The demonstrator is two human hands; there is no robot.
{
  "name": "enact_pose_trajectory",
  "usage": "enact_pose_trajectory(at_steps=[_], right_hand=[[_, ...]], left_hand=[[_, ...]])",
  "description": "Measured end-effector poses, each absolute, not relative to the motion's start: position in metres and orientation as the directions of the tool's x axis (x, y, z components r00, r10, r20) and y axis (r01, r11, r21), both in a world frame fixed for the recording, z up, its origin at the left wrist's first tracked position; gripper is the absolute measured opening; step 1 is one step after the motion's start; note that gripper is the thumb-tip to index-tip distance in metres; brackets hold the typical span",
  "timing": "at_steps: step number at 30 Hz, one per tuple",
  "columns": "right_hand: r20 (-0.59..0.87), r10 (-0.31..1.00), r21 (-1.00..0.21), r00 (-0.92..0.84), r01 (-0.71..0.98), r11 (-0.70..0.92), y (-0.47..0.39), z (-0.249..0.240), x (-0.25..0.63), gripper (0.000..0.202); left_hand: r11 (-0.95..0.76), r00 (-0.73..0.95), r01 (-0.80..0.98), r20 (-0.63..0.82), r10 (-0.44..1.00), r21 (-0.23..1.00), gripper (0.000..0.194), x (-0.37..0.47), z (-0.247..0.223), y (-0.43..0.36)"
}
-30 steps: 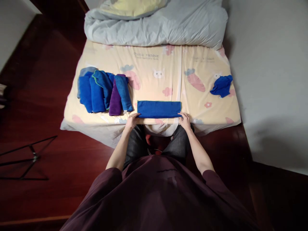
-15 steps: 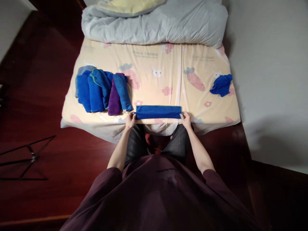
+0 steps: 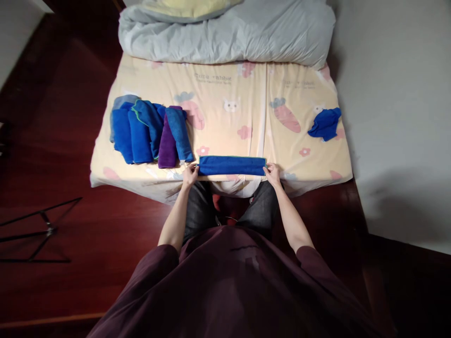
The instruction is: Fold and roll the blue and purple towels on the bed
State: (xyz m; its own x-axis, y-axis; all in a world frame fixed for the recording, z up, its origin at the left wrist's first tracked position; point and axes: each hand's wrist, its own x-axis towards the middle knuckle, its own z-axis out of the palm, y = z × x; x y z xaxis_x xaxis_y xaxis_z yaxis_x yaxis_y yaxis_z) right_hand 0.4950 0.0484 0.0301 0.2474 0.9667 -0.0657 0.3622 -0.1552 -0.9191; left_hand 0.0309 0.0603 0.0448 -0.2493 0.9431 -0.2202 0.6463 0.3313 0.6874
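A blue towel (image 3: 232,165) with a thin green edge lies as a long folded strip along the near edge of the bed. My left hand (image 3: 190,174) pinches its left end, and my right hand (image 3: 272,174) pinches its right end. Left of my left hand lies a row of several rolled or folded towels, among them a purple towel (image 3: 168,143) and a lighter blue towel (image 3: 180,134) closest to me. A crumpled blue cloth (image 3: 324,124) rests alone by the bed's right side.
The bed (image 3: 225,134) has a cream sheet with carrots and flowers. A bunched grey quilt (image 3: 225,40) covers its far end. A wall (image 3: 394,117) runs along the right. Black tripod legs (image 3: 49,230) stand on the dark red floor (image 3: 116,263) to the left.
The towel strip's upper layer now reaches slightly nearer to me, and its near edge looks flatter. Both hands keep their pinch at the ends, almost in place.
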Motion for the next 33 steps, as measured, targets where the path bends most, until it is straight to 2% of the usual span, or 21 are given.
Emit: enact_pose_trajectory(at_steps=[7,15,19,22,26,29,33], right_hand=[[-0.05,0.967,-0.911,0.249,0.386,-0.146,0.049,0.029,0.494,0.038],[-0.01,0.974,-0.838,0.228,0.529,-0.133,0.042,0.037,0.492,0.031],[-0.005,0.978,-0.799,0.21,0.587,-0.13,0.041,0.042,0.49,0.029],[0.102,0.979,-0.757,0.175,0.653,-0.038,0.04,0.048,0.489,0.026],[0.244,0.969,-0.65,0.019,0.745,0.15,0.037,0.056,0.487,0.021],[0.241,0.966,-0.594,-0.098,0.772,0.227,0.032,0.06,0.484,0.028],[0.208,0.968,-0.579,-0.142,0.779,0.239,0.028,0.063,0.481,0.026]], left_hand=[[0.329,-0.26,0.675,-0.204,0.944,0.661,0.036,0.032,0.046,0.06],[0.264,-0.25,0.702,-0.119,0.961,0.661,0.031,0.038,0.042,0.058],[0.184,-0.222,0.68,-0.04,0.974,0.71,0.029,0.042,0.036,0.053],[0.065,-0.195,0.685,0.097,0.976,0.725,0.032,0.044,0.035,0.048],[-0.147,-0.015,0.73,0.231,0.973,0.667,0.03,0.044,0.034,0.045],[-0.26,0.151,0.695,0.216,0.964,0.671,0.034,0.044,0.033,0.044],[-0.281,0.211,0.681,0.186,0.96,0.676,0.043,0.045,0.033,0.04]])
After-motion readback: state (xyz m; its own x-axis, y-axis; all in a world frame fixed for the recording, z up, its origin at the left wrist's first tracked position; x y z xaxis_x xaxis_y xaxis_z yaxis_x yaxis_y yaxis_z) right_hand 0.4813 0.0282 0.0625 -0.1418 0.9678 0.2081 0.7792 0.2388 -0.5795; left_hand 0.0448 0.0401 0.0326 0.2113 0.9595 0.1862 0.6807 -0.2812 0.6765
